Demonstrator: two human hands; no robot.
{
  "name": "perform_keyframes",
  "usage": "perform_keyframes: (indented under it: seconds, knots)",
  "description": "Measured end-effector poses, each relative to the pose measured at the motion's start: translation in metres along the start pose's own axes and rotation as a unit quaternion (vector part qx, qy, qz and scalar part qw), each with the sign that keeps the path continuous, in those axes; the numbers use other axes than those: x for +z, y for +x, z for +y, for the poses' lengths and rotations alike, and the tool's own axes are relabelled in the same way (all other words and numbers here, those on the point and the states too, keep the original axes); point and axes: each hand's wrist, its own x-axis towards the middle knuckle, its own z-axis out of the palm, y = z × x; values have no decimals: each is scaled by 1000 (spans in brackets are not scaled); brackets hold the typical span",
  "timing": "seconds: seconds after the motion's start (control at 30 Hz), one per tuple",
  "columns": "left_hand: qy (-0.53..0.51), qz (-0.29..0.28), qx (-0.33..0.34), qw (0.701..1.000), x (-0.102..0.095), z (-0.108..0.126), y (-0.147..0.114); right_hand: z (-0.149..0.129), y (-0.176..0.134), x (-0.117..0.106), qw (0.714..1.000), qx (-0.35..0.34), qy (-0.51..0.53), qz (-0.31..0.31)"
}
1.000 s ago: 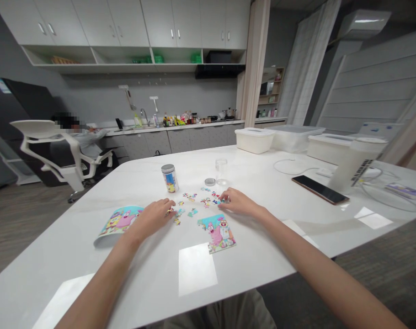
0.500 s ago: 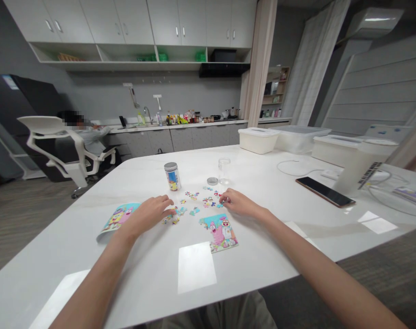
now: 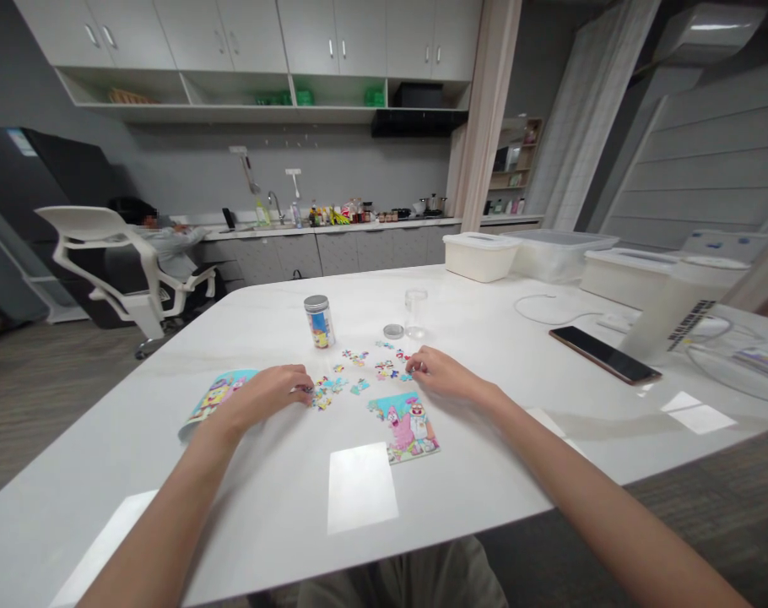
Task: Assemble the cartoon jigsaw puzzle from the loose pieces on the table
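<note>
Loose jigsaw puzzle pieces (image 3: 328, 386) lie scattered on the white table between my hands. My left hand (image 3: 275, 395) is at the left edge of the pieces, thumb and fingers pinched on a small puzzle piece mostly hidden by the fingertips. On the other side, my right hand (image 3: 440, 373) has its fingers curled together over a light blue puzzle piece (image 3: 407, 377). Closer to me lies a partly joined puzzle (image 3: 409, 426) with a pink starfish and a figure in white. A curled picture sheet (image 3: 214, 397) is partly covered by my left wrist.
Behind the pieces stand a picture-wrapped jar with a metal lid (image 3: 320, 323) and a clear jar (image 3: 415, 314), with a loose lid (image 3: 393, 332) beside it. To the right are a phone (image 3: 604, 355), a tall white cup (image 3: 670, 312), cables and plastic boxes (image 3: 482, 257). Another person sits beyond the table.
My left hand has drawn back slightly to the left, and its thumb and fingers have come together from apart. My right hand stays at nearly the same spot. The view has shifted a little.
</note>
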Motion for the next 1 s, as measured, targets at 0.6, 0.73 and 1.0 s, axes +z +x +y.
perform_keyframes:
  seconds: [0.6,0.73,1.0]
  knots:
    - [37,69,21,997,23,15,8,2,1,3,1000,-10,1,11]
    - [51,73,23,996,21,14,8,2,1,2,1000,-12,-3,10]
    - [99,26,-49,994,8,19,2,-1,2,3,999,-28,19,26]
